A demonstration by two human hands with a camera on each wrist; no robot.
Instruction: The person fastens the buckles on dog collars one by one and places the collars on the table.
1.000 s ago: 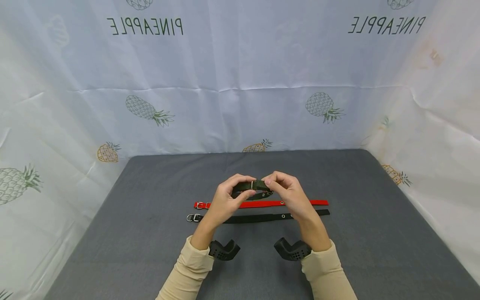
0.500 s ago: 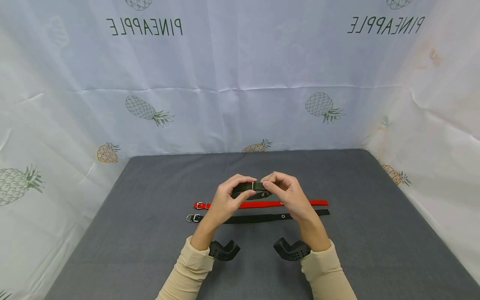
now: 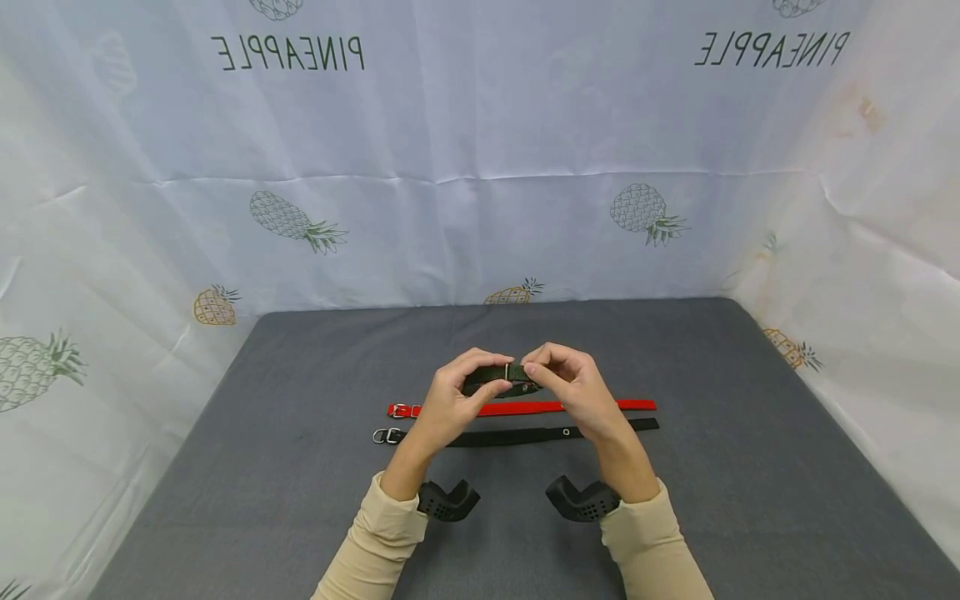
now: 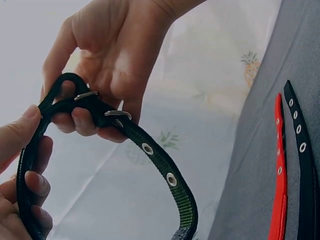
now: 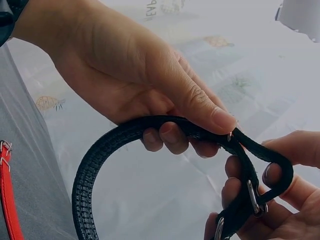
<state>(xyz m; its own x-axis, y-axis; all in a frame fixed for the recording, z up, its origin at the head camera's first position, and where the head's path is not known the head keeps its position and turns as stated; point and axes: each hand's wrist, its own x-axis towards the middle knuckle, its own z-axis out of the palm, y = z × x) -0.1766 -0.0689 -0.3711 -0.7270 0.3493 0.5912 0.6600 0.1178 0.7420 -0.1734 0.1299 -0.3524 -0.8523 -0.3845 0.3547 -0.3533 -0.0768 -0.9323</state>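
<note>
Both hands hold a dark green collar (image 3: 487, 375) up above the table, bent into a loop. My left hand (image 3: 450, 400) pinches the webbing between thumb and fingers, just left of a metal slider (image 3: 507, 372). On the other side, my right hand (image 3: 576, 385) grips the band close to it. In the left wrist view the right fingers lie around a small fold, near the metal buckle (image 4: 118, 115). Metal eyelets (image 4: 147, 148) line the collar's hanging part. The right wrist view shows the left thumb (image 5: 222, 120) pressing the strap; part of the webbing is hidden behind fingers.
A red collar (image 3: 525, 408) and a black collar (image 3: 502, 437) lie straight across the grey table (image 3: 300, 500), below the hands. Their buckle ends point left, their eyelet ends right. A white curtain (image 3: 480, 242) printed with pineapples hangs behind and at the sides.
My right thumb and fingers have shifted slightly left and down along the green collar, towards the slider. The left hand and the two collars on the table stay in place.
</note>
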